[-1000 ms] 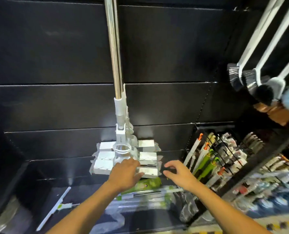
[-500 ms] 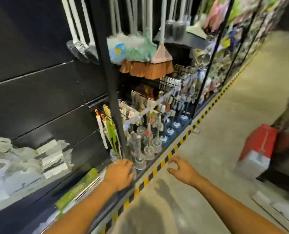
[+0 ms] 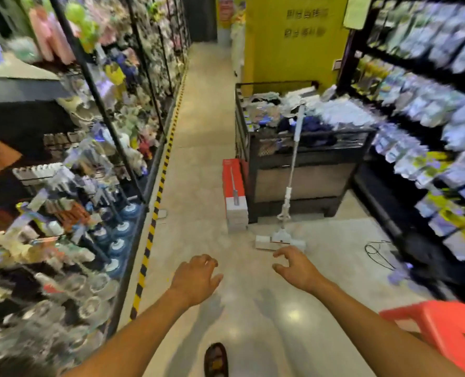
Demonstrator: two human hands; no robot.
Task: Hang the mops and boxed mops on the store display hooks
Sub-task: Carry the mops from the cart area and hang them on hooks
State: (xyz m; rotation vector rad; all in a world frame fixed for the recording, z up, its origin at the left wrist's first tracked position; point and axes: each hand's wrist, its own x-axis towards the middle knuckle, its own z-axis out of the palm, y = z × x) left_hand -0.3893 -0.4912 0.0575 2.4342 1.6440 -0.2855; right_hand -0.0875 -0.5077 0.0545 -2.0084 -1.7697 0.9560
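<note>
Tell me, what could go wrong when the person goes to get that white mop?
The tall white mop only leans on the black wire bin, so a bump might tip it over. The black cable loop on the floor could catch a foot. The red plastic stool sits close by the right hand's arm and could trip them.

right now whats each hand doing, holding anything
Left hand: open, fingers loosely curled, holding nothing.
Right hand: open, fingers spread and curled, holding nothing, reaching toward the mop leaning on the bin.
</note>
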